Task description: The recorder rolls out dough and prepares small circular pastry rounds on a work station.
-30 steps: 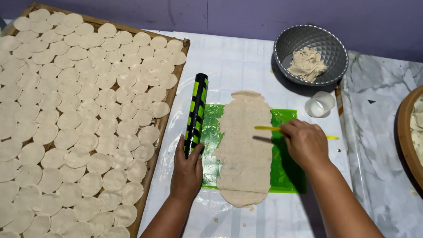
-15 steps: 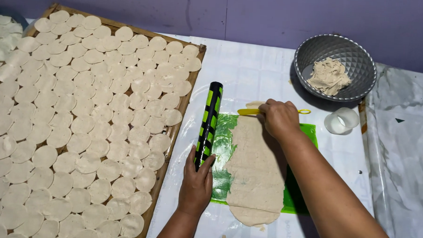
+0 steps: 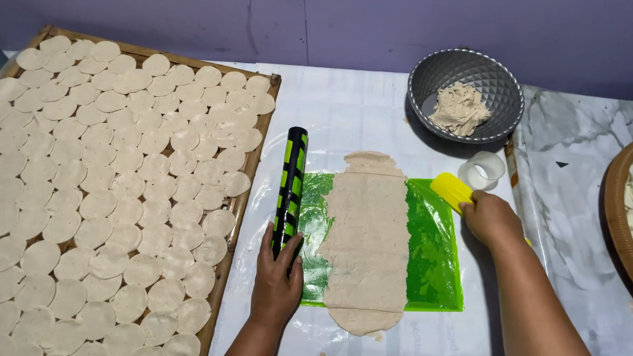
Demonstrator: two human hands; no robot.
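Left hand (image 3: 276,282) gripped black-and-green rolling pin (image 3: 289,187), just left of the dough sheet (image 3: 367,236) on the green mat (image 3: 436,252). Right hand (image 3: 490,218) closed around yellow scraper (image 3: 451,190), right of dough.

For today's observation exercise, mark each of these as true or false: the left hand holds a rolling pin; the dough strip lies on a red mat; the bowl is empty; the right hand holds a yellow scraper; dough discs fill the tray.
1. The left hand holds the rolling pin. True.
2. The dough strip lies on a red mat. False: the mat is green.
3. The bowl is empty. False: it holds a lump of dough.
4. The right hand holds a yellow scraper. True.
5. Dough discs fill the tray. True.
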